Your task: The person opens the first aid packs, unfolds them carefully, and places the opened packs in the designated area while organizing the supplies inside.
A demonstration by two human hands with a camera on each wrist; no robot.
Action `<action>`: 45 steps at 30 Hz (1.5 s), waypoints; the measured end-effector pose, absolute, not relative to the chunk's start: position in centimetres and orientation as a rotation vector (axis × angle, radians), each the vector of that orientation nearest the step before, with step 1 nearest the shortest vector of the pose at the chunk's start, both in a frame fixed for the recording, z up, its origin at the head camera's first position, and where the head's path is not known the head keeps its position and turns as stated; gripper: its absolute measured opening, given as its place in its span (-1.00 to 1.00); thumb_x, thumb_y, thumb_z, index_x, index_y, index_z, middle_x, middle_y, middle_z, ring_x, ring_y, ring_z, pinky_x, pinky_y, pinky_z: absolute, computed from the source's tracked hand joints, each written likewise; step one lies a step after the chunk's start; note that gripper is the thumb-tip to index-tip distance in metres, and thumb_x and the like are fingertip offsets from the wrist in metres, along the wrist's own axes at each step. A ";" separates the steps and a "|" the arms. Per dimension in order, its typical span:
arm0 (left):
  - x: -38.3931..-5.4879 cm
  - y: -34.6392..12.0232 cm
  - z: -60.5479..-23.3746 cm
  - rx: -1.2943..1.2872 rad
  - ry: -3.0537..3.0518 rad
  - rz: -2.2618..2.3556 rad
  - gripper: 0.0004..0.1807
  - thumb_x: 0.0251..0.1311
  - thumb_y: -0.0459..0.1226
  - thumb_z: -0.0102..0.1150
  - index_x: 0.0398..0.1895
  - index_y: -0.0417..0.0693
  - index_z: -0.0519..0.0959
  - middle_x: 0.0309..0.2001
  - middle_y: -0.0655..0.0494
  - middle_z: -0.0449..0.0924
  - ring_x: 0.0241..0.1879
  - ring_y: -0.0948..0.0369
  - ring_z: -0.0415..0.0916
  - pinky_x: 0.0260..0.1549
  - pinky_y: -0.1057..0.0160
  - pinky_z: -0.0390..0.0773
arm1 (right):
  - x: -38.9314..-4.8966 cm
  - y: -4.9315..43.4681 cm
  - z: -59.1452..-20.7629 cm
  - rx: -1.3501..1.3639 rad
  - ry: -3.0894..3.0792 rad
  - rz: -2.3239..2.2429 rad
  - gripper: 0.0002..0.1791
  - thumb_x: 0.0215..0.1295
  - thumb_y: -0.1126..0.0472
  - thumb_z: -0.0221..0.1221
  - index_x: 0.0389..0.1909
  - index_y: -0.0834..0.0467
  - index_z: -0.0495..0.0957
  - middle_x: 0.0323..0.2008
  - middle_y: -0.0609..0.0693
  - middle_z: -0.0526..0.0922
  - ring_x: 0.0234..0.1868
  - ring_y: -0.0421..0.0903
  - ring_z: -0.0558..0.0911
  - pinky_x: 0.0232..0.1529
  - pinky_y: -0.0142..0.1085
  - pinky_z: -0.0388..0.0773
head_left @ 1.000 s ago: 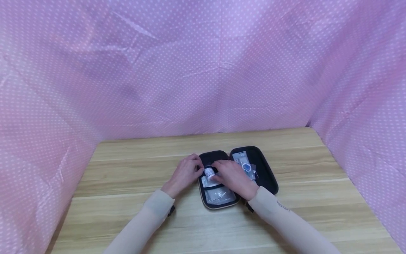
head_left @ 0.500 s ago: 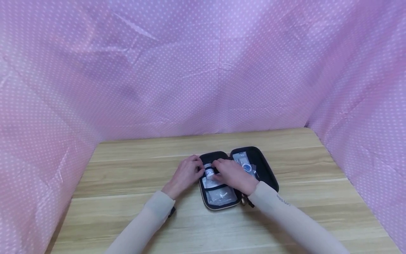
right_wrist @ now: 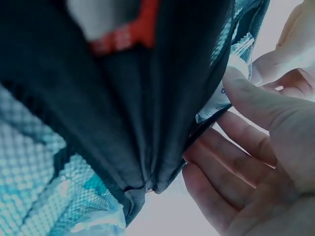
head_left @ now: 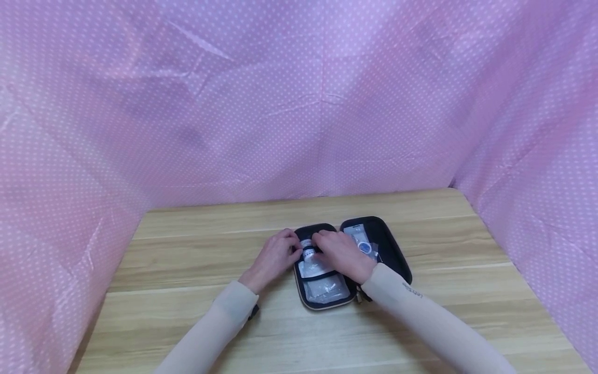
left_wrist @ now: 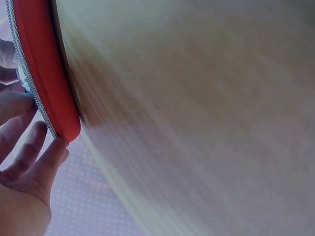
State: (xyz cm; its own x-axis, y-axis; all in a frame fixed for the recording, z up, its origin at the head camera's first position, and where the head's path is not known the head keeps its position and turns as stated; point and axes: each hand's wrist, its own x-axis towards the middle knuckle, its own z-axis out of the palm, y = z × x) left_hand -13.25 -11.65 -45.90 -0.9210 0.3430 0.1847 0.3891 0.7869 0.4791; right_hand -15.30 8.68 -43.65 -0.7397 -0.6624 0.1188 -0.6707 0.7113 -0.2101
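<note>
An open zip case (head_left: 324, 305), black inside and red outside (left_wrist: 49, 73), lies on the table. In its left half a white cylinder in clear plastic (head_left: 309, 254) lies under a black band; print shows on it, but its kind is unclear. My right hand (head_left: 341, 252) reaches over the hinge and pinches this cylinder; the right wrist view shows the thumb on the wrapped cylinder (right_wrist: 216, 103). My left hand (head_left: 274, 257) holds the case's left edge, fingers bent at the zipped rim near the band's end. What lies beneath its fingertips is partly hidden.
Flat clear packets (head_left: 327, 291) fill the lower pocket of the left half. The right half holds a packet (head_left: 357, 234) and a blue-and-white round item (head_left: 364, 248) in plastic. Wooden table (head_left: 205, 249) surrounds the case; pink dotted cloth (head_left: 299, 104) hangs behind.
The wrapped white cylinder has slid slightly away from me, and the black band now crosses it. My right hand has shifted slightly with it; my left hand has barely moved.
</note>
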 end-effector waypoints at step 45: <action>-12.5 -11.7 -45.9 -0.551 -2.980 -0.830 -0.53 0.35 -0.09 0.33 0.24 -0.09 0.60 0.39 -0.10 0.42 0.33 -0.06 0.45 0.33 -0.09 0.46 | -14.6 11.9 -40.3 0.858 -3.060 0.735 -0.64 0.45 0.01 0.28 0.14 0.10 0.68 0.13 0.03 0.71 0.18 0.02 0.64 0.19 0.06 0.57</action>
State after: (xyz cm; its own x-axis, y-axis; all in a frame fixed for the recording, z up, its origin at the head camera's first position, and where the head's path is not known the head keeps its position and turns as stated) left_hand -12.53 -11.71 -45.94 -0.9385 0.3329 0.0916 0.3323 0.7989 0.5013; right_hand -14.58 11.88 -40.26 -0.8549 -0.5187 0.0057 -0.4648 0.7610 -0.4526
